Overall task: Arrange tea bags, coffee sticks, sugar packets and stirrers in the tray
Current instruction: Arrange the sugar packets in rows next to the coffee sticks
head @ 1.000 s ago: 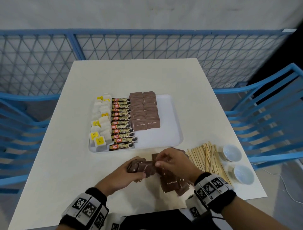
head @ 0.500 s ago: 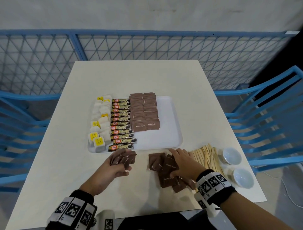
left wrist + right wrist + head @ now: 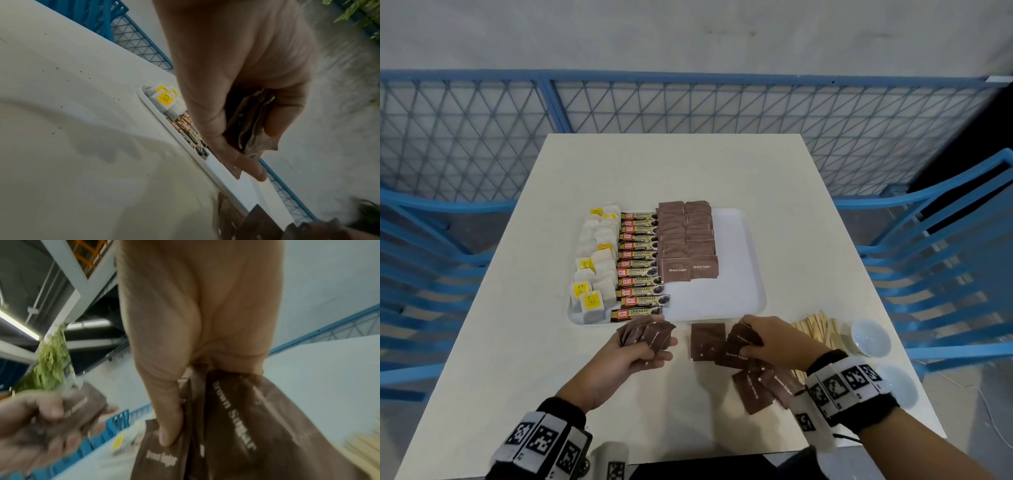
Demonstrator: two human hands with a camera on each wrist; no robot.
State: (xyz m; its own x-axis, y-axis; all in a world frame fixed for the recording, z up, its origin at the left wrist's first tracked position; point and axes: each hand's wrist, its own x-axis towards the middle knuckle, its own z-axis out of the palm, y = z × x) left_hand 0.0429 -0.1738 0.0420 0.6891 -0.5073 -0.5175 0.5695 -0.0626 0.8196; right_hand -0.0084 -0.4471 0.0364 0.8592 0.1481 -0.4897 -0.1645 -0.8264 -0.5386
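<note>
A white tray (image 3: 736, 274) holds rows of tea bags (image 3: 595, 270), coffee sticks (image 3: 640, 263) and brown sugar packets (image 3: 686, 240). Just in front of the tray's near edge my left hand (image 3: 643, 346) grips a fanned stack of brown sugar packets (image 3: 647, 334), also seen in the left wrist view (image 3: 252, 123). To its right my right hand (image 3: 763, 339) pinches one sugar packet (image 3: 744, 334) lifted from the loose pile of packets (image 3: 726, 353) on the table; the right wrist view shows that packet (image 3: 236, 418) between thumb and fingers. Wooden stirrers (image 3: 818, 329) lie right of the pile.
Two small white bowls (image 3: 869, 337) (image 3: 897, 385) stand near the table's right front corner. Blue chairs (image 3: 941, 260) flank the table on both sides and a blue mesh fence (image 3: 688, 102) runs behind it. The tray's right half is bare.
The hands have come apart: my left hand carried its stack of packets left, toward the tray's near edge. My right hand dropped onto the loose pile and took hold of a packet.
</note>
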